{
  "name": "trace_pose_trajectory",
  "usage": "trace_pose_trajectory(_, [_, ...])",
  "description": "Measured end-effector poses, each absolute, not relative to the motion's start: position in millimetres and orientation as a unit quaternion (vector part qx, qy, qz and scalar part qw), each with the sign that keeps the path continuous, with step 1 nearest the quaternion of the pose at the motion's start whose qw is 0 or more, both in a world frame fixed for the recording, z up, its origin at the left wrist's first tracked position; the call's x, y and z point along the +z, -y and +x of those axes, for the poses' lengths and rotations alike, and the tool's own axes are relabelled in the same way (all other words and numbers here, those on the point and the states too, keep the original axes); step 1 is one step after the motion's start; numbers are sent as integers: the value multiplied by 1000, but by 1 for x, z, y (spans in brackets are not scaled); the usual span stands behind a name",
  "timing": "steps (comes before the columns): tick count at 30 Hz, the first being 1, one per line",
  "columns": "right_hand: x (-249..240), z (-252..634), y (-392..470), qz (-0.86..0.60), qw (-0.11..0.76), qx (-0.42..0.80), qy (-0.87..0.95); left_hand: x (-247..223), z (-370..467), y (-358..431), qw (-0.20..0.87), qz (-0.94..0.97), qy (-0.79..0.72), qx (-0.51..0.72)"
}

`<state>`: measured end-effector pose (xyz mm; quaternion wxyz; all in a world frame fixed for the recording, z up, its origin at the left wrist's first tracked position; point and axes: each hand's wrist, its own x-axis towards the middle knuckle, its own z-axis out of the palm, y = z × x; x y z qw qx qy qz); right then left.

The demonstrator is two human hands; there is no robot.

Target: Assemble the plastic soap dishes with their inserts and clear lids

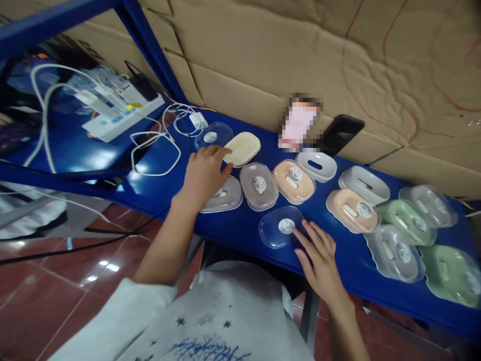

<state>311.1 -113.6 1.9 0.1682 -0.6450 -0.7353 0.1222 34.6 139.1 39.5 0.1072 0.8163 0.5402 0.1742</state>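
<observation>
While left hand (207, 170) is reaching cream tray (244, 148), grip unclear, right hand (318, 250) is lying open on lid (272, 228) right of tray, probably light, slick, best rim-held.

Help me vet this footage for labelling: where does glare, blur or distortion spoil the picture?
Head view: white glare on the red floor and the left of the blue tabletop; head view: label print on the clear lid by the right hand too soft to read; head view: far-right green box blurred, apparently stretched; head view: coarse pixelation masks an upright pinkish thing.
</observation>
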Motion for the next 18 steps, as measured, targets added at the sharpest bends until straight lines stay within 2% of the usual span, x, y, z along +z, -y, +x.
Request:
trace_pose_trajectory(5, [31, 346, 75, -661, 173, 58, 728, 42, 49, -195, 108, 829, -548, 13])
trace_pose_trajectory(11, [45, 388, -43, -683, 76, 12, 726, 41, 64, -209, 119, 836, -536, -5])
trace_pose_trajectory(14, [33, 392, -81, -688, 48, 30, 723, 47, 55, -209, 141, 838, -525, 56])
trace_pose_trajectory(18, [33, 394, -82, -704, 36, 48, 708, 62, 30, -173, 194, 826, -473, 238])
